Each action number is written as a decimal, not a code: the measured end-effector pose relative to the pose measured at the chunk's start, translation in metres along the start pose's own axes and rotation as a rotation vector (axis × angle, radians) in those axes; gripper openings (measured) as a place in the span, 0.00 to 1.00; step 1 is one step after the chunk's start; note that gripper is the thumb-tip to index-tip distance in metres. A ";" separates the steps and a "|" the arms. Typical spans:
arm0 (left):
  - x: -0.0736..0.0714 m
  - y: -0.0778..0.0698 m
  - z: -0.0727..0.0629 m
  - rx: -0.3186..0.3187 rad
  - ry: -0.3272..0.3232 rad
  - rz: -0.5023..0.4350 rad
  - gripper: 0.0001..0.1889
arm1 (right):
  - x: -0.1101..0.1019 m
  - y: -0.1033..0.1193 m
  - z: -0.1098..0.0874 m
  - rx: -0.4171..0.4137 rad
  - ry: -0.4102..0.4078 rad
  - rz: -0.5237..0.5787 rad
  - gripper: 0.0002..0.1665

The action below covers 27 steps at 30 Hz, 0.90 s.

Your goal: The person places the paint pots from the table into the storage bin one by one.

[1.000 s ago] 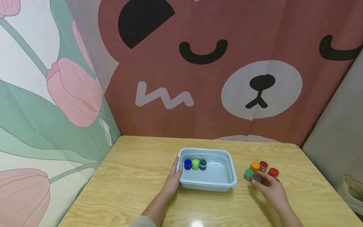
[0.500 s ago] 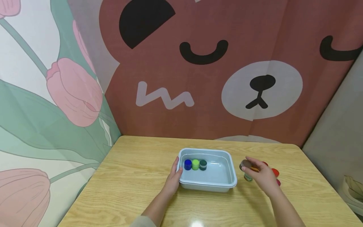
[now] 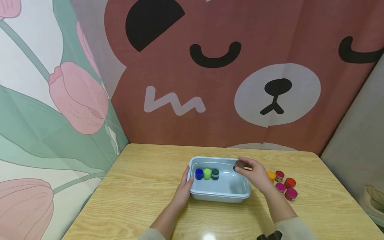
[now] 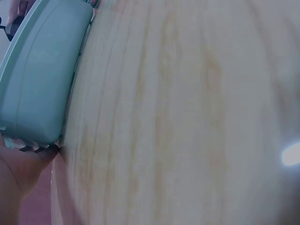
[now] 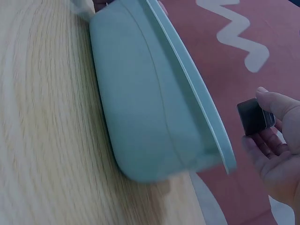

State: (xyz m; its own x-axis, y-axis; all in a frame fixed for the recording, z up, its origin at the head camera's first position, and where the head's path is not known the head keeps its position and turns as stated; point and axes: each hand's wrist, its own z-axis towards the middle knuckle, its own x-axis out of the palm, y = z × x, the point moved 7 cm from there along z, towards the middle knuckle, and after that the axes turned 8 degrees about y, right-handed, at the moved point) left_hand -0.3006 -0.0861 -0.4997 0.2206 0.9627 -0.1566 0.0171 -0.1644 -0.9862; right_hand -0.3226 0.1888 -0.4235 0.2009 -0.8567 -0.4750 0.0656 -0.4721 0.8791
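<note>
My right hand (image 3: 256, 173) pinches a small brown-lidded jar (image 3: 239, 164) between thumb and fingers, over the right end of a pale blue plastic tub (image 3: 220, 196). In the right wrist view the dark jar (image 5: 252, 117) is tilted on its side, above the tub's rim. My left hand (image 3: 183, 191) holds the tub's left side, thumb near the rim and fingers along the outer wall. Inside the tub, a blue jar (image 3: 199, 174), a light green jar (image 3: 207, 173) and a dark green jar (image 3: 215, 174) stand in a row toward the left.
Right of the tub stand an orange jar (image 3: 271, 176), a dark red jar (image 3: 279, 175), a red jar (image 3: 290, 182) and two magenta jars (image 3: 291, 194). My right forearm passes in front of this group. A patterned curtain (image 3: 180, 130) hangs behind the wooden table (image 3: 144, 173).
The right hand has lifted the brown jar from the group and carried it left, over the tub. My left hand and the tub have stayed in place.
</note>
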 end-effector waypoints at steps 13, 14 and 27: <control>0.000 0.004 0.001 0.006 -0.001 -0.008 0.29 | 0.032 0.002 0.034 0.041 0.028 -0.055 0.31; 0.000 0.004 0.001 0.006 -0.001 -0.005 0.29 | 0.034 0.001 0.036 0.049 0.030 -0.059 0.30; 0.000 0.003 0.002 0.009 -0.010 -0.001 0.30 | 0.050 0.001 0.051 0.019 0.056 -0.198 0.25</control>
State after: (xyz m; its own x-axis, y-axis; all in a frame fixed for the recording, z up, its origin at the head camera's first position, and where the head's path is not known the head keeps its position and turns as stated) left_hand -0.3027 -0.0862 -0.5024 0.2104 0.9651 -0.1557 0.0091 -0.1612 -0.9869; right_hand -0.3620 0.1354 -0.4486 0.2402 -0.7340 -0.6353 0.0907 -0.6346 0.7675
